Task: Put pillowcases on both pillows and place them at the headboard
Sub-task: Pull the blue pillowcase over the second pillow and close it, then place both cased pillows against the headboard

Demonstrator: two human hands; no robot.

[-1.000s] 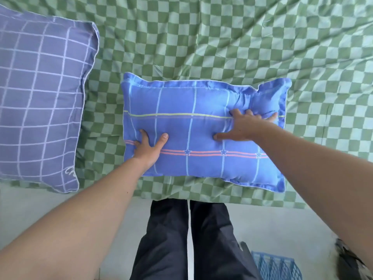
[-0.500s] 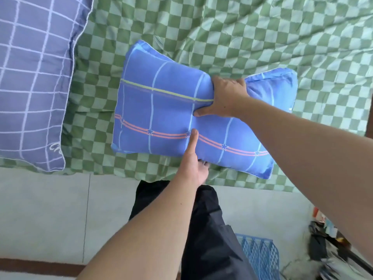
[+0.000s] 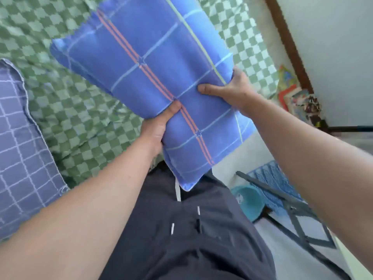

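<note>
Between left hand [image 3: 155, 128] and right hand [image 3: 232, 89], blue pillow [image 3: 153, 63] held.

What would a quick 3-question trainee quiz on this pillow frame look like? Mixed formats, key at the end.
1. True or false: the blue striped pillow lies flat on the checkered bedsheet.
2. Which hands grip the blue striped pillow? A) left hand only B) right hand only C) both
3. Fill in: the second pillow, purple-grey with a white grid, lies on the ___ side of the view.

Key:
1. False. It is lifted and tilted above the sheet.
2. C. The left hand grips its lower edge and the right hand its right edge.
3. Left.
</note>
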